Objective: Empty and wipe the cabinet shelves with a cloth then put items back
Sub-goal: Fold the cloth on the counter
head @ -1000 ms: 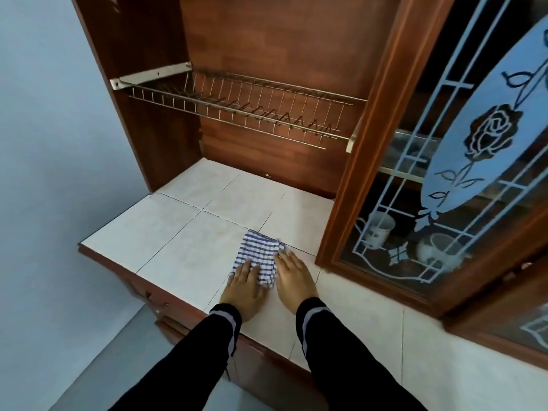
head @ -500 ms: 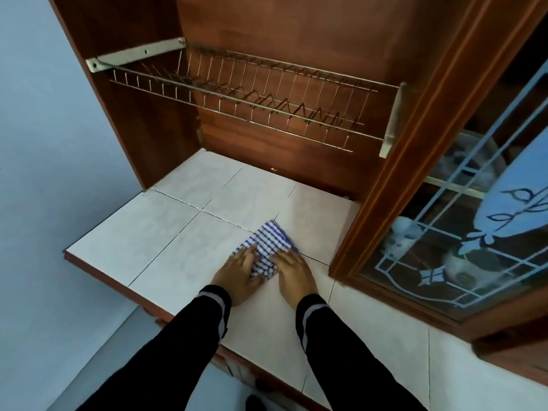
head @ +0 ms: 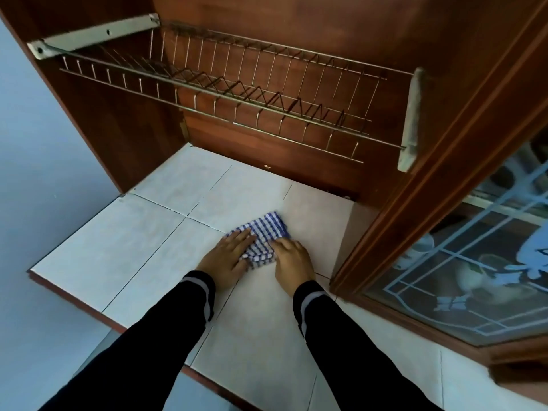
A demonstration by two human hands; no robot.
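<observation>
A folded blue-and-white checked cloth (head: 265,237) lies flat on the pale tiled shelf (head: 118,250) of the brown wooden cabinet. My left hand (head: 228,256) presses on the cloth's left edge with its fingers straight. My right hand (head: 292,258) rests on the cloth's near right corner, fingers slightly bent over the fabric. Both sleeves are black with a grey band at the cuff.
A bare metal dish rack (head: 225,93) hangs above the shelf on the cabinet's back wall. To the right, a wooden door with patterned glass (head: 474,262) stands shut, with cups dimly visible behind it. A blue wall (head: 44,173) lies to the left.
The cloth and both hands have slid a little farther onto the shelf, away from its front edge and toward the right. The camera has moved closer to the cabinet.
</observation>
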